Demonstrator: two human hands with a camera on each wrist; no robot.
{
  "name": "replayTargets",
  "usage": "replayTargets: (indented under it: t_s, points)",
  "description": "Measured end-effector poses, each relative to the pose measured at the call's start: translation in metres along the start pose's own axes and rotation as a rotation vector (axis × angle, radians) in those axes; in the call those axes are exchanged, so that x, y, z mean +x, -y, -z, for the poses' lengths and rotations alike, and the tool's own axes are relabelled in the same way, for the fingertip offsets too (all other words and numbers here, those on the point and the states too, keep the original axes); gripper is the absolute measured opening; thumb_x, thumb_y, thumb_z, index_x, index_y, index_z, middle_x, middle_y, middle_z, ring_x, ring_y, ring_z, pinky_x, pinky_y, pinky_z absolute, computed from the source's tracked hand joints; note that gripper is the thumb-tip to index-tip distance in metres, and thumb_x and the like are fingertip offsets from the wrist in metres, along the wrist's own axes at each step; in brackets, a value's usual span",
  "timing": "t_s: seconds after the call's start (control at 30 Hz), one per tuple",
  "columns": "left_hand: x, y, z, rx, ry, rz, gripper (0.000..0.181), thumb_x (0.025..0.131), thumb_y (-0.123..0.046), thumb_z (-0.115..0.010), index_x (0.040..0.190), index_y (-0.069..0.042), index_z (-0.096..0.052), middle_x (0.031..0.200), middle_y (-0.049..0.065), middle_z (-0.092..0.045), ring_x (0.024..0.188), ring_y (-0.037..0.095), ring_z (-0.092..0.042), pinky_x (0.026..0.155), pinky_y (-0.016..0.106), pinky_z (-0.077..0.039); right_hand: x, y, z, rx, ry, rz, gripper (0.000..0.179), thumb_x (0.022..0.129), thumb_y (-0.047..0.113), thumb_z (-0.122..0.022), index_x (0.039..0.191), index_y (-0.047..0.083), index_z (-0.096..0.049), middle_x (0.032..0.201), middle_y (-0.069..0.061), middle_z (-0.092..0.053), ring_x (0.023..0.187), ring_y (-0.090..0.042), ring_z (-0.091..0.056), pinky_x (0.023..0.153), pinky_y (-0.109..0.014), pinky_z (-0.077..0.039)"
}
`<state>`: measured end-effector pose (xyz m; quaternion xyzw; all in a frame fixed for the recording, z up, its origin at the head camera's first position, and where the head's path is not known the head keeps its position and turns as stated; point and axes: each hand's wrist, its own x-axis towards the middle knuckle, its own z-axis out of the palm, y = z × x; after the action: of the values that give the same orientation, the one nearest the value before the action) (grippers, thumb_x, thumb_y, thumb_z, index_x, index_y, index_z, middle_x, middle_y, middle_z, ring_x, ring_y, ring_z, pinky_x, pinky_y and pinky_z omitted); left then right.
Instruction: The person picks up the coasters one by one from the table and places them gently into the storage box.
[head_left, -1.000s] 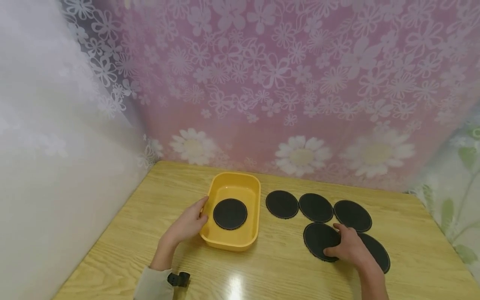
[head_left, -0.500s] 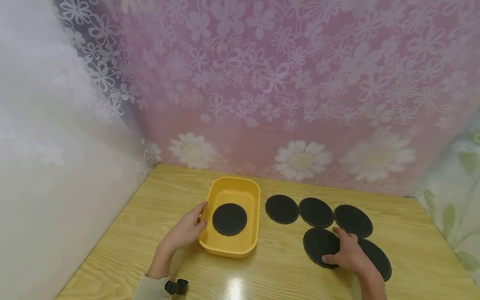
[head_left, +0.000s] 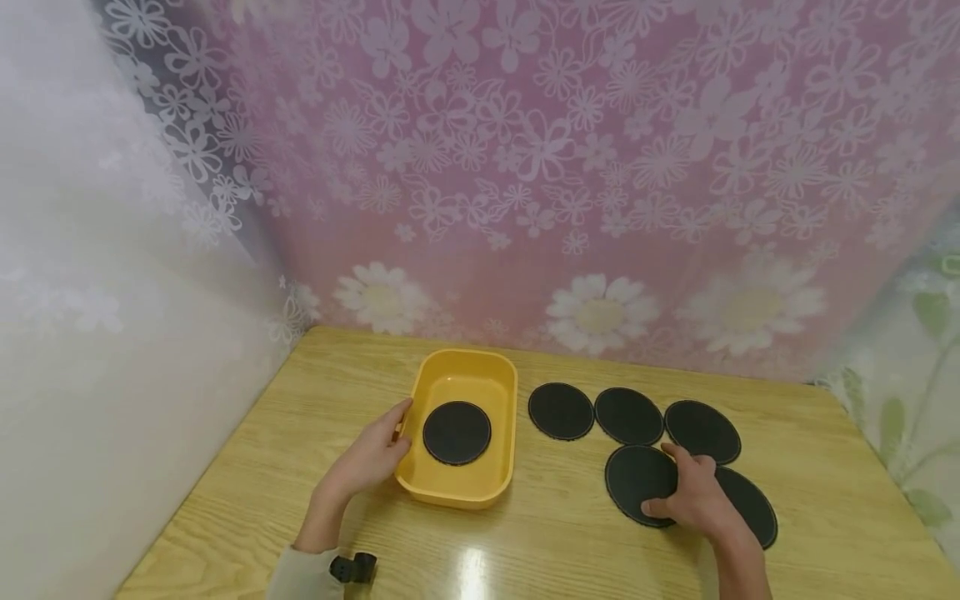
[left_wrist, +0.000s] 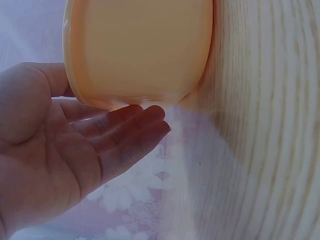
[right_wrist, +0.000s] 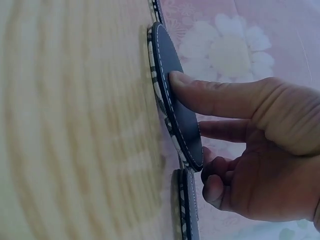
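Note:
A yellow plastic tub (head_left: 457, 502) stands on the table left of centre. Its left wall is gripped by my left hand (head_left: 371, 454), the thumb at the rim and the fingers along the outside, as the left wrist view shows. One black round coaster (head_left: 457, 432) lies flat inside the tub. To the right, my right hand (head_left: 697, 492) holds another black coaster (head_left: 633, 483) by its right edge. In the right wrist view the thumb presses this coaster's stitched face (right_wrist: 172, 65), while the other fingers reach round its edge. Its side shows a black-and-white pattern.
Three black coasters, left (head_left: 561, 411), middle (head_left: 628, 415) and right (head_left: 702, 431), form a row behind the right hand. Another coaster (head_left: 750, 504) lies partly under that hand. A patterned pink curtain (head_left: 480, 208) hangs behind the wooden table (head_left: 360, 358).
The whole head view has shifted slightly. Both hands keep their places at the tub and the coaster.

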<state>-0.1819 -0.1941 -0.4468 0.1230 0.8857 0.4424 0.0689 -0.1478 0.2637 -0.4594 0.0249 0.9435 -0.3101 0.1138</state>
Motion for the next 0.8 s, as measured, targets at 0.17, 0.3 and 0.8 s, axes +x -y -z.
replayTargets:
  t_s: [0.17, 0.3, 0.8]
  points:
    - [0.001, 0.000, 0.001, 0.003, 0.000, 0.001, 0.058, 0.101, -0.006, -0.050, 0.154, 0.003, -0.029, 0.156, 0.021, -0.035, 0.137, 0.037, -0.044, 0.104, 0.051, -0.043, -0.002, 0.001, 0.003, 0.012, -0.008, -0.046, 0.093, 0.078, 0.022, -0.085, 0.142, -0.015, -0.029, 0.126, -0.045, -0.022, 0.105, -0.060, -0.048, 0.082, -0.059, -0.047]
    - [0.000, 0.000, 0.001, 0.006, 0.000, -0.007, 0.058, 0.100, -0.005, -0.050, 0.154, 0.004, -0.029, 0.156, 0.021, -0.036, 0.139, 0.037, -0.041, 0.105, 0.052, -0.042, -0.006, 0.002, 0.006, -0.004, -0.039, -0.056, 0.091, 0.077, 0.024, -0.086, 0.140, -0.016, -0.032, 0.126, -0.045, -0.025, 0.108, -0.062, -0.044, 0.083, -0.061, -0.046]
    - [-0.001, 0.003, 0.003, -0.001, 0.004, -0.010, 0.058, 0.100, -0.004, -0.049, 0.154, 0.001, -0.030, 0.153, 0.020, -0.039, 0.135, 0.036, -0.046, 0.103, 0.051, -0.044, -0.009, -0.003, 0.015, -0.004, -0.042, 0.053, 0.068, 0.090, 0.012, -0.072, 0.143, -0.008, -0.036, 0.126, -0.038, -0.047, 0.109, -0.053, -0.052, 0.085, -0.055, -0.048]
